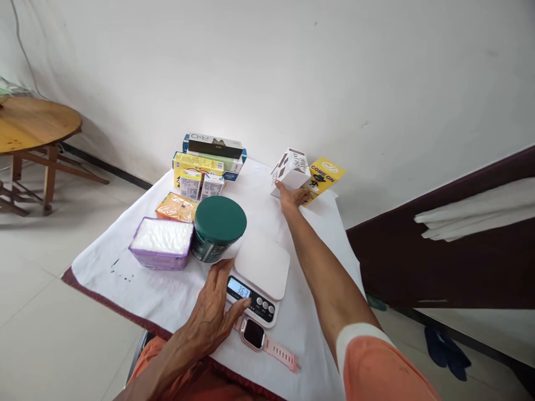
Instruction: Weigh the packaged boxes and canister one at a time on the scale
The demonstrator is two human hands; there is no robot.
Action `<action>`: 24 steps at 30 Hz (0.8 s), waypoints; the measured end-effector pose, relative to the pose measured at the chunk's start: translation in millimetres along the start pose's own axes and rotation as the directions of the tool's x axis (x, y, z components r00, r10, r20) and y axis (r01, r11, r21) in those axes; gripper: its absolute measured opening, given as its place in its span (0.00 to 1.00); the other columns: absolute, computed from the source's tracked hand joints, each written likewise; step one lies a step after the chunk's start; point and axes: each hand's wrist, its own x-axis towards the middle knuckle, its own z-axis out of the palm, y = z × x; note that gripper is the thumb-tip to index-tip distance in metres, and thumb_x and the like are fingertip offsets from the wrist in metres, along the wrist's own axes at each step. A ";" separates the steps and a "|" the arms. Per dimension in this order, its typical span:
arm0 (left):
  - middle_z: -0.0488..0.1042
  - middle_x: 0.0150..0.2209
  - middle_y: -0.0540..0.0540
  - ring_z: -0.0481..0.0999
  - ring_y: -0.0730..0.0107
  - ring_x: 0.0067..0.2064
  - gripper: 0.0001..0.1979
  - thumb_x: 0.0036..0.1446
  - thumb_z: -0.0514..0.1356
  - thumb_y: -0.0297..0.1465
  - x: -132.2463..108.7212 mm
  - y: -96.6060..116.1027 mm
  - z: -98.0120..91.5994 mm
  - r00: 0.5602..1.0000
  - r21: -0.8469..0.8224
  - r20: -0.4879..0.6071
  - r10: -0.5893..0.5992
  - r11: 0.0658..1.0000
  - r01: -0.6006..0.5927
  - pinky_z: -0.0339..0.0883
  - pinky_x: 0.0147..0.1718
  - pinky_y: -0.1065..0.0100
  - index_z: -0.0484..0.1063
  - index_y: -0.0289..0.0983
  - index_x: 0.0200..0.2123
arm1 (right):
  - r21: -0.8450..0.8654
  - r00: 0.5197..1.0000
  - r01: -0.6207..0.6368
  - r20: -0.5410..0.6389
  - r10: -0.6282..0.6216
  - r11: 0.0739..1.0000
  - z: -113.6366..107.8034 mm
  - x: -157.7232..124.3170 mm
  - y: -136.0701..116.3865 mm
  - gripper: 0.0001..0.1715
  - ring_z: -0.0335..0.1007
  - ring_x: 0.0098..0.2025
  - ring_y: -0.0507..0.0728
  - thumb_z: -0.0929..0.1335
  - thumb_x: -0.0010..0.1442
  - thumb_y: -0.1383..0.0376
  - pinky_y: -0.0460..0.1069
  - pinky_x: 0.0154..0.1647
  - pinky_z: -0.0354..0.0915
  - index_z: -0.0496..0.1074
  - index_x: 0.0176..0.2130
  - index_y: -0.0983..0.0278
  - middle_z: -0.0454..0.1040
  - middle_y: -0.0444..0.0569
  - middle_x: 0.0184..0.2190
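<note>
My left hand point(213, 306) lies at the left edge of a white kitchen scale point(264, 264), fingers stretched out and thumb over its control panel. The lit display point(239, 288) reads about 363. A pink-strapped smartwatch point(253, 334) lies just in front of the scale. At the back right, my right hand point(292, 196) reaches round the lower front of a white printed box point(291, 167), with its thumb on the left and fingers on the right. Beside that box leans a yellow "COME ON" packet point(324, 177), partly behind my fingers.
A green-lidded tub point(220, 220), a purple tissue pack point(161, 259) and an orange packet point(178, 207) stand left of the scale. Several cartons point(215, 146) are grouped behind them on the white tablecloth point(100, 250). A wall borders the far side; a wooden table point(37, 122) is at left.
</note>
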 end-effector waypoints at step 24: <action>0.66 0.63 0.33 0.69 0.50 0.66 0.29 0.73 0.56 0.43 0.6 -2.9 5.1 0.996 0.032 -0.069 0.057 0.998 -0.055 0.68 0.64 0.46 0.54 0.39 0.70 | 0.592 0.785 0.197 0.382 -0.487 0.782 -95.0 -222.3 -59.9 0.56 0.75 0.55 0.64 0.83 0.44 0.47 0.60 0.55 0.75 0.62 0.63 0.57 0.75 0.54 0.57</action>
